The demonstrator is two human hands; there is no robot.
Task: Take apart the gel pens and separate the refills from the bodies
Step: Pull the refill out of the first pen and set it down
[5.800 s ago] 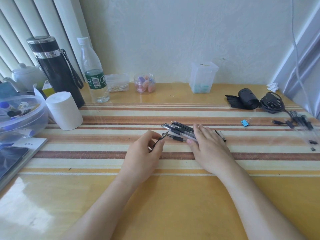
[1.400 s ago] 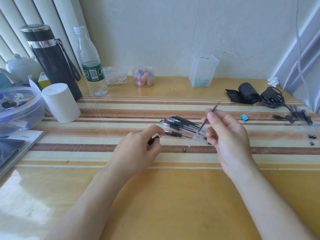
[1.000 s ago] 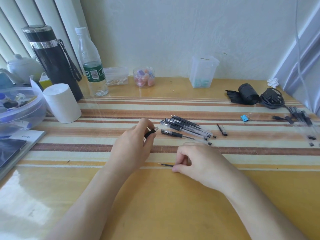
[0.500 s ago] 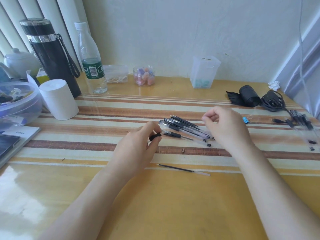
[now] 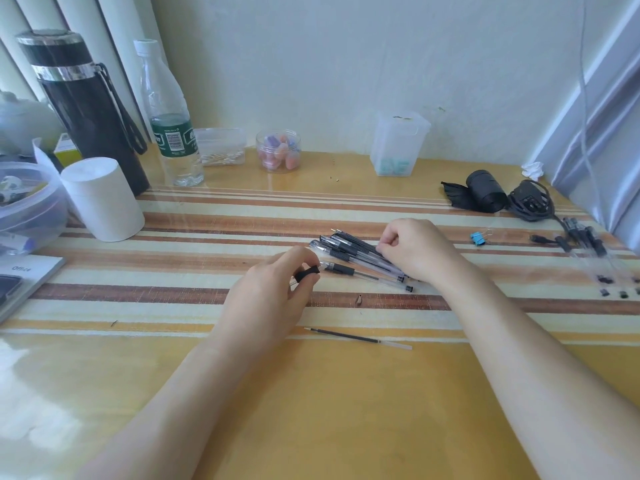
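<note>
A loose refill [image 5: 358,338] lies on the desk [image 5: 311,410] just nearer than the left hand [image 5: 270,299], which pinches a short black grip piece [image 5: 307,274] right beside the gel pens [image 5: 353,256], while the right hand [image 5: 415,252] curls over that pile's right end, perhaps gripping one, though I cannot tell.

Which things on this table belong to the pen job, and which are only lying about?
Job: pens in the pile, refill lying apart, pen part in the left hand, small tip.
Lying about: flask, water bottle, blue clip, black cable.
</note>
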